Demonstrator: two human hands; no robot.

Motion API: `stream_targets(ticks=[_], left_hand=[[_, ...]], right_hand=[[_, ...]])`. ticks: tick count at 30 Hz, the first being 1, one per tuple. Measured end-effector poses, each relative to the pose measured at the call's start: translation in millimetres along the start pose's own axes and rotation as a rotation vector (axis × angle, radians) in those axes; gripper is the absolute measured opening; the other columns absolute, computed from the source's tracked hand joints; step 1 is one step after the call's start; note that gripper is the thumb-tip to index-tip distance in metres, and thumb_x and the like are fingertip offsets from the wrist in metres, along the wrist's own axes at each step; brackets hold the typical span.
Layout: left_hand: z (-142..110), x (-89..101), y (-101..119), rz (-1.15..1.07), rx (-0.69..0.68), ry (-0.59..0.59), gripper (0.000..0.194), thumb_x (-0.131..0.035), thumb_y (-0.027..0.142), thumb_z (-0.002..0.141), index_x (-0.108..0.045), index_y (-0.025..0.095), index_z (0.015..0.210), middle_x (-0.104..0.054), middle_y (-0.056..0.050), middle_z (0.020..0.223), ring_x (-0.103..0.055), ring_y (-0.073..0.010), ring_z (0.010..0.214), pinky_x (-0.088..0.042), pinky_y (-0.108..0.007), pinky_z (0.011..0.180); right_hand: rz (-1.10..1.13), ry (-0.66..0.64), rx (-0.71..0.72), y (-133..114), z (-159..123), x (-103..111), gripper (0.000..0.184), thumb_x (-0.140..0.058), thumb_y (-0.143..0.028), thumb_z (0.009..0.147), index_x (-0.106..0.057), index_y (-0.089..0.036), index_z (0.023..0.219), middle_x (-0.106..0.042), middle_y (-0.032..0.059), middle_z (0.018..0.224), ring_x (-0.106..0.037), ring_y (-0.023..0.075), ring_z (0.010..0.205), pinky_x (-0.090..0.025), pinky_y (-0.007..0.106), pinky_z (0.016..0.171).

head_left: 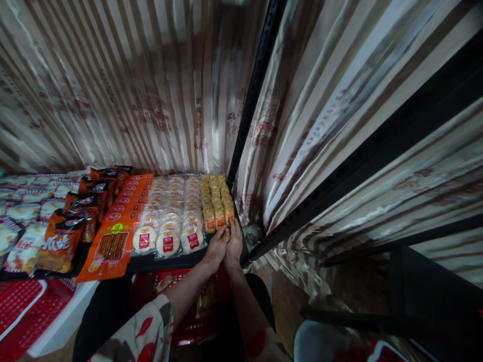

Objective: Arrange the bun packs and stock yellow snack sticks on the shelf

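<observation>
Clock positions are read from the hands; 12 points straight ahead, away from the person.

Grip: the left hand (216, 247) and the right hand (234, 244) meet at the near edge of the shelf (162, 262), fingers close together and curved inward. Fingertips are at the near end of the yellow packets (219, 203); whether they pinch a packet or only rest against it cannot be told.

Position: the yellow packets form three narrow columns from 11 to 12 o'clock, beside the black upright (251, 75). Clear-wrapped round crackers (168, 241) lie at 9 to 10 o'clock, with flat orange bags (113, 244) beyond them. A red basket (192, 332) sits below the shelf, at 7 o'clock.

Handling: the yellow packets are judged light, with slick, flexible film and probably brittle contents. Take hold by both long sides with the finger pads, using low, even pressure; do not press on the top face.
</observation>
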State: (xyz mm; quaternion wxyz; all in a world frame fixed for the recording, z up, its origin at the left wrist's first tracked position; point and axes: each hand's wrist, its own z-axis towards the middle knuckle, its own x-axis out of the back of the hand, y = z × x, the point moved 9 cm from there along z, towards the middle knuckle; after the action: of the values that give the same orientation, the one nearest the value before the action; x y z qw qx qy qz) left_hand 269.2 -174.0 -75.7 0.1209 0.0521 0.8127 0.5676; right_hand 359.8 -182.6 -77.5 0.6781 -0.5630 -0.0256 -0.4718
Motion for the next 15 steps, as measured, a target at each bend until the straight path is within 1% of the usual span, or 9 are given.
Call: stream_targets(ticks=[3,8,12,15], left_hand=[[4.0,1.3,-4.3,0.002,-0.038,0.023,0.04,-0.047,0.024,0.083,-0.053,0.013,0.121,-0.05,-0.011,0.132,-0.047,-0.0178,0.121,-0.031,-0.03,0.106],[6.3,5.8,-12.5,0.041,-0.12,0.084,0.032,-0.05,0.026,0.082,-0.06,0.015,0.11,-0.06,-0.01,0.12,-0.055,-0.0176,0.111,-0.038,-0.029,0.1],[-2.5,11.3,-11.3,0.173,-0.152,0.122,0.026,-0.048,0.023,0.081,-0.062,0.015,0.102,-0.065,-0.009,0.107,-0.06,-0.0165,0.097,-0.044,-0.029,0.092],[-16.1,14.2,-6.0,0.297,-0.183,0.12,0.024,-0.045,0.019,0.08,-0.063,0.015,0.096,-0.067,-0.008,0.098,-0.06,-0.015,0.088,-0.045,-0.028,0.086]], right_hand=[[-0.019,-0.007,0.003,2.4,0.4,-1.5,0.047,-0.029,-0.019,0.084,-0.048,-0.016,0.127,-0.044,0.0114,0.133,-0.037,0.0199,0.124,-0.034,0.037,0.101],[0.006,0.005,-0.01,-1.1,-6.4,4.5,0.047,-0.03,-0.017,0.082,-0.048,-0.016,0.126,-0.039,0.0119,0.137,-0.034,0.0207,0.126,-0.033,0.039,0.102],[0.045,0.0,0.0,-10.1,-18.9,11.3,0.047,-0.031,-0.015,0.081,-0.048,-0.016,0.125,-0.039,0.0117,0.136,-0.034,0.0196,0.126,-0.034,0.037,0.101],[0.096,0.005,0.008,-16.6,-31.9,17.4,0.044,-0.032,-0.015,0.081,-0.052,-0.016,0.12,-0.044,0.0115,0.13,-0.039,0.0187,0.121,-0.037,0.036,0.099]])
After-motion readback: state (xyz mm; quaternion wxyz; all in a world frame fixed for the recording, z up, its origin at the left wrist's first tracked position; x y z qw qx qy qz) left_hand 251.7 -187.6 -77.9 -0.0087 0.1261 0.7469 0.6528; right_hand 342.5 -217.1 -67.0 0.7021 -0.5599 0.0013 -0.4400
